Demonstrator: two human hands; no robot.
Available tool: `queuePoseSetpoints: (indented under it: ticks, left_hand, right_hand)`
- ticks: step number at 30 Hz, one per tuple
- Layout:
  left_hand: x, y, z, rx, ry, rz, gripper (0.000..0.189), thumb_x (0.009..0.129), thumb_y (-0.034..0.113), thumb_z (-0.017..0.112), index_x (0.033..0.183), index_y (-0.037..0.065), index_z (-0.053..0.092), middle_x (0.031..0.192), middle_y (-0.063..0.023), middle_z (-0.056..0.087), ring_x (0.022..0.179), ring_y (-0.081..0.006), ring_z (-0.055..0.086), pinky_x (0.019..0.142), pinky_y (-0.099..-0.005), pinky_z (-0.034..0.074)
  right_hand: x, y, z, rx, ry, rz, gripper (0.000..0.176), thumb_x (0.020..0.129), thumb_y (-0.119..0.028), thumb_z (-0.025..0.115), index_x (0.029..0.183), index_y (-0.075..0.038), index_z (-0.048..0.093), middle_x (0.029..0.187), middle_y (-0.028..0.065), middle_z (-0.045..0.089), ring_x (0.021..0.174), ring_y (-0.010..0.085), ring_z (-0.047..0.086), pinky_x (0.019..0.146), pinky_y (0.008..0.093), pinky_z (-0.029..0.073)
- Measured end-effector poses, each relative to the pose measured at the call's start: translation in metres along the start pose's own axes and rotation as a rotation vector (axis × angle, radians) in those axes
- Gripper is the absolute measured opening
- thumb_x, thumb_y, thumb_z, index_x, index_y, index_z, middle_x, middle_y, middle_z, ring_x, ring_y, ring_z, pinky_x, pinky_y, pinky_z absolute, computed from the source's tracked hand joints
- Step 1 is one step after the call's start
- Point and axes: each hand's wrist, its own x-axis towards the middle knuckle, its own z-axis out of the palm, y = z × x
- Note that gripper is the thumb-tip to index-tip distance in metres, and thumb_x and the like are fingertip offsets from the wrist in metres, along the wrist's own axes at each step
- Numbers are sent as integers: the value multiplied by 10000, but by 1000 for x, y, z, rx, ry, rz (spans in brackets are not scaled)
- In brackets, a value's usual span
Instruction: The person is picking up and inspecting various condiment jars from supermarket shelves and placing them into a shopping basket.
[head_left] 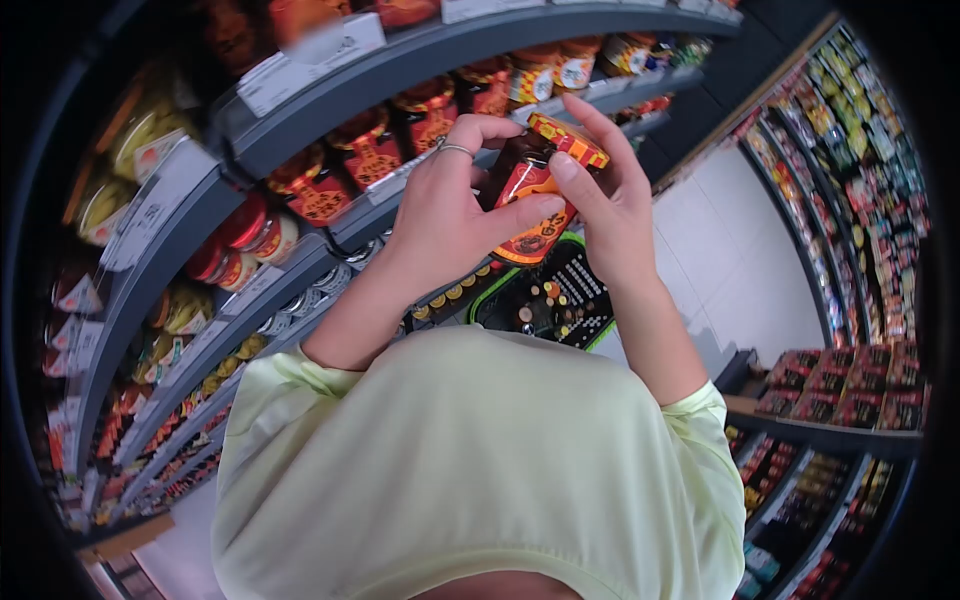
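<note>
Both hands hold a dark sauce jar (pixel 545 185) with an orange-red label and a patterned yellow-red lid (pixel 570 139). It is tilted in front of the shelf. My left hand (pixel 450 195), with a ring on one finger, wraps round the jar's body, its thumb across the label. My right hand (pixel 612 195) grips the jar at the lid, its thumb and forefinger on either side. Similar jars (pixel 367 147) with red-orange labels stand on the shelf just behind my left hand.
Curved grey shelves (pixel 400 60) of jars run along the left, with price tags (pixel 160 200) on their edges. Below my hands is a black shopping basket (pixel 490 293) with a green rim and items inside. A pale tiled floor (pixel 720 230) and more stocked shelves (pixel 860 150) lie to the right.
</note>
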Motion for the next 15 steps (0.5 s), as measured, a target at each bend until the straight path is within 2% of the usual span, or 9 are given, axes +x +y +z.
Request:
queuePoseSetpoints:
  ticks: [2,7,8,9,12,15]
  left_hand:
    - [1,-11,13,-5,-57,-9,617,708,295,814,1148,25,477,1020,-124,610,766,-149,647,629,-265,510]
    - [-4,-28,40,-367,-164,-104,592,750,200,785,1186,5,435,1150,-130,539,843,-148,632,707,-251,527]
    - [-6,-29,40,-377,-250,-149,663,767,158,763,1286,-2,382,1218,-145,496,930,-156,616,764,-264,527]
    - [-9,-34,42,-384,-266,-149,663,767,158,763,1286,-2,382,1218,-145,496,930,-156,616,764,-264,527]
    - [-16,-50,47,-376,-420,-12,834,782,90,733,1440,17,226,1251,-173,475,1032,-180,589,825,-292,523]
    - [-18,-50,53,-505,-469,-130,831,782,79,730,1442,17,228,1267,-182,464,1051,-184,580,858,-282,514]
  right_hand:
    - [-10,4,-6,-1,96,51,575,843,-70,675,1331,40,393,1178,131,568,1055,155,563,909,296,467]
    - [-31,17,-21,-46,320,25,496,833,-82,689,1260,54,474,1072,108,632,968,138,602,869,284,487]
    - [-33,19,-23,-40,355,15,507,832,-88,693,1265,52,470,1052,118,638,946,137,611,837,273,500]
    - [-36,20,-26,-45,372,12,507,832,-88,693,1265,52,470,1052,118,638,946,137,611,837,273,500]
    - [-43,22,-32,-10,472,93,510,829,-99,698,1262,51,474,1015,123,643,922,131,616,802,256,509]
    - [-52,30,-38,-25,542,105,535,828,-119,702,1274,52,462,962,114,646,883,125,620,776,249,514]
